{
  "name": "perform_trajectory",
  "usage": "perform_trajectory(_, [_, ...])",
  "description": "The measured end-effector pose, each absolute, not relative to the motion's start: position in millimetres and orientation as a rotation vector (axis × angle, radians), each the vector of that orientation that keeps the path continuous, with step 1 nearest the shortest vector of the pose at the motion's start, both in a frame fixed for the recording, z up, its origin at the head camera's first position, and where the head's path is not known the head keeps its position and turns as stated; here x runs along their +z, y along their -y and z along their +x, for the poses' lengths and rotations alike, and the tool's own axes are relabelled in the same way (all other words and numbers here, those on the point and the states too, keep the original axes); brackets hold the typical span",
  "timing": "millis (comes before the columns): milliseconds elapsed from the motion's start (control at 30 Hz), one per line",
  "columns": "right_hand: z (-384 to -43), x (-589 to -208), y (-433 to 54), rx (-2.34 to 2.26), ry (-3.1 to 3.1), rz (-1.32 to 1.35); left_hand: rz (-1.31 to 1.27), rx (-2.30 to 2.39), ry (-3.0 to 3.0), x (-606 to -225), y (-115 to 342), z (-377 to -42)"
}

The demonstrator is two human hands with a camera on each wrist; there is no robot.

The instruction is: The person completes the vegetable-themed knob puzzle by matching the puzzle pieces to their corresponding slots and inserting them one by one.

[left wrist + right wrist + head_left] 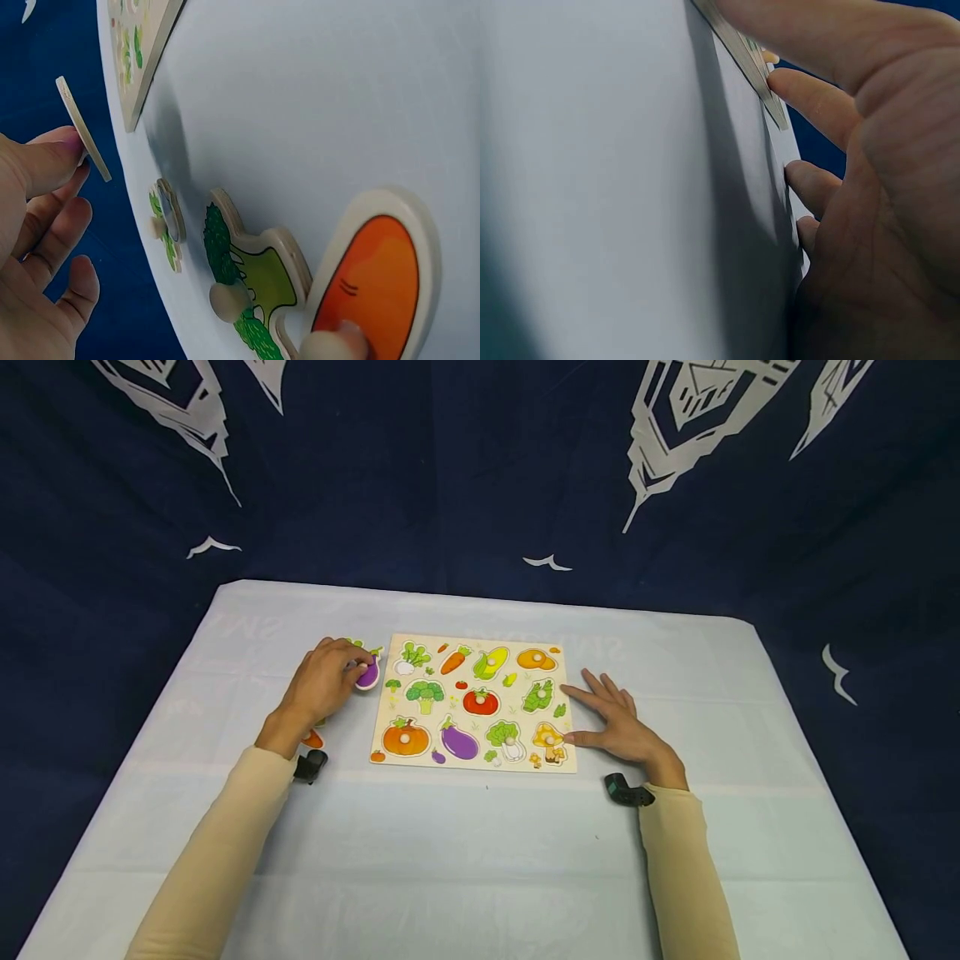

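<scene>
My left hand (322,681) pinches a purple eggplant puzzle piece (368,674) between thumb and fingers, just off the left edge of the wooden vegetable puzzle board (382,710). In the left wrist view the eggplant piece (84,129) appears edge-on, raised above the table. At the board's right side, my right hand (622,722) has its fingers spread, with thumb and index finger touching the edge. Several vegetables show on the board, among them a tomato (481,701), a pumpkin (406,738) and an eggplant picture (461,742).
Loose knobbed pieces lie under and beside the left forearm: an orange one (382,270), a green one (274,281) and a smaller green-leaved one (166,217). A white cloth covers the table (480,860). Behind it hangs a dark blue patterned curtain (450,485).
</scene>
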State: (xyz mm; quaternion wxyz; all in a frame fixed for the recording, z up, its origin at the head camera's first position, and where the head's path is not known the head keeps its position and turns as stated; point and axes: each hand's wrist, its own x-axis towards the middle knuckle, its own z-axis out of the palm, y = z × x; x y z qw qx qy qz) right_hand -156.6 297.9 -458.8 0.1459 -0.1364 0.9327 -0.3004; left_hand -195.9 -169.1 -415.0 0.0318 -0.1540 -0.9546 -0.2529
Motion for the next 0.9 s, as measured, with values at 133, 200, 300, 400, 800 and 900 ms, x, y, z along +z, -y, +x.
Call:
perform_trajectory(133, [-155.9, -457.7, -297.1, -0.861, -2.686, -0.396, -0.494, -0.777, 2.932, -415.2, 166.4, -193.3])
perform_trajectory(200, [-155.9, -457.6, -296.9, -0.860, -2.687, -0.396, -0.514, -0.776, 2.927, -415.3, 163.9, -191.9])
perform_trajectory(300, [-156.0, -457.7, -296.8, -0.865, -2.687, -0.395, -0.553, -0.771, 2.921, -415.0, 158.9, -190.0])
perform_trajectory(400, [-156.0, -457.8, -296.6, -0.867, -2.688, -0.393, -0.610, -0.762, 2.918, -414.5, 153.1, -188.7])
perform_trajectory(800, [-155.7, -458.3, -298.2, -0.869, -2.701, -0.404, -0.697, -0.754, 2.922, -411.7, 134.8, -182.4])
perform_trajectory(900, [-155.8, -458.9, -298.1, -0.869, -2.702, -0.399, -0.697, -0.750, 2.932, -411.9, 132.2, -181.0])
